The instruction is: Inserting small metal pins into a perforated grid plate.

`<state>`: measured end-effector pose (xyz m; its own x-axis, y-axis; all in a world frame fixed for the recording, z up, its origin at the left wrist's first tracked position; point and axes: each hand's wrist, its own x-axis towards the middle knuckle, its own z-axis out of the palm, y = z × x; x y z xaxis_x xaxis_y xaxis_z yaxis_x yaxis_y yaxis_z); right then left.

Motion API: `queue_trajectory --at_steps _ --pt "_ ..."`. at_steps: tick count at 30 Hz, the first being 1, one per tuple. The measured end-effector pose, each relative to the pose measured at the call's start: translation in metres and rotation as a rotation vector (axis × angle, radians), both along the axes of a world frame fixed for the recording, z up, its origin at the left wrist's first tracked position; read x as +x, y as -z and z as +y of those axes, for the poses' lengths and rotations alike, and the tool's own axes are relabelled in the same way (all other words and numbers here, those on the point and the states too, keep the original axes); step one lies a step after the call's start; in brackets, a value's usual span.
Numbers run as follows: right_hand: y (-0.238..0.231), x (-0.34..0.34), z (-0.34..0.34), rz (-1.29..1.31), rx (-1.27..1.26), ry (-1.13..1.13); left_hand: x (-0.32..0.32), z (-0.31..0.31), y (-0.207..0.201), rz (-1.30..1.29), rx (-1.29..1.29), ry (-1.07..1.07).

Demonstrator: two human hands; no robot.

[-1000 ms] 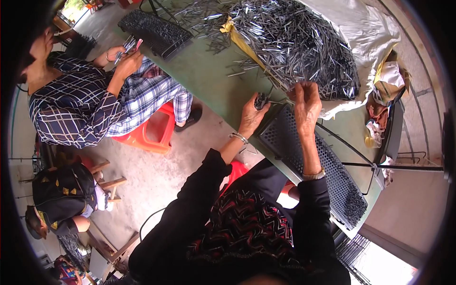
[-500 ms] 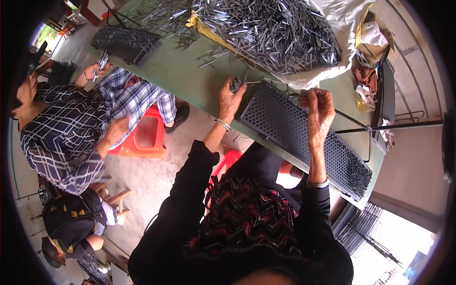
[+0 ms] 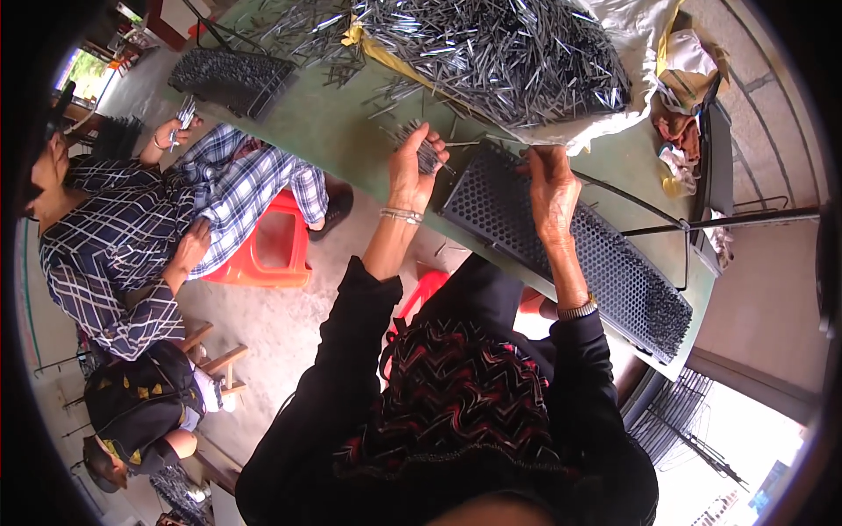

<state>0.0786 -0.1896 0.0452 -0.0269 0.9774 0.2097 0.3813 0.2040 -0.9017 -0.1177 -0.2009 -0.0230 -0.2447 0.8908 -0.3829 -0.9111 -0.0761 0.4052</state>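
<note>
My left hand [image 3: 409, 180] is closed around a bundle of thin dark metal sticks [image 3: 427, 159], just off the left end of a black perforated board [image 3: 495, 203]. The board lies slantwise along the table's near edge, full of small round holes. Sticks are packed into its right end [image 3: 671, 317]. Over the board's far edge is my right hand [image 3: 554, 197], fingers pinched together; what they hold, if anything, is too small to make out. Beyond both hands, a large heap of loose sticks [image 3: 500, 66] fills an opened white sack [image 3: 601, 123].
Loose sticks are strewn over the green table [image 3: 338, 153] left of the sack. A black metal rod [image 3: 737, 223] crosses at the right. At left, a seated person [image 3: 114, 254] holds sticks near another filled board [image 3: 232, 79]. An orange stool [image 3: 267, 250] stands below them.
My right hand has moved left and away from me along the board. My left hand has turned and shifted slightly left, showing more of its bundle. The seated person's lower hand has moved to their lap.
</note>
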Motion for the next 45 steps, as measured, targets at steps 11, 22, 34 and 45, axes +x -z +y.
queue_trajectory --at_steps 11,22,34,45 --pt "0.016 -0.001 -0.004 -0.544 0.350 -0.091 0.000 0.017 0.022 -0.145 0.057 0.002" --pt "-0.011 -0.017 -0.049 -0.043 0.069 -0.329 0.033 -0.006 -0.012 -0.237 0.073 0.018" --pt "-0.010 0.026 -0.086 -0.169 0.400 -0.073 0.109 -0.055 -0.040 -0.031 -0.044 0.244" --pt "-0.020 0.070 -0.102 0.178 0.183 0.066 0.147 -0.096 -0.050 0.041 -0.142 0.330"
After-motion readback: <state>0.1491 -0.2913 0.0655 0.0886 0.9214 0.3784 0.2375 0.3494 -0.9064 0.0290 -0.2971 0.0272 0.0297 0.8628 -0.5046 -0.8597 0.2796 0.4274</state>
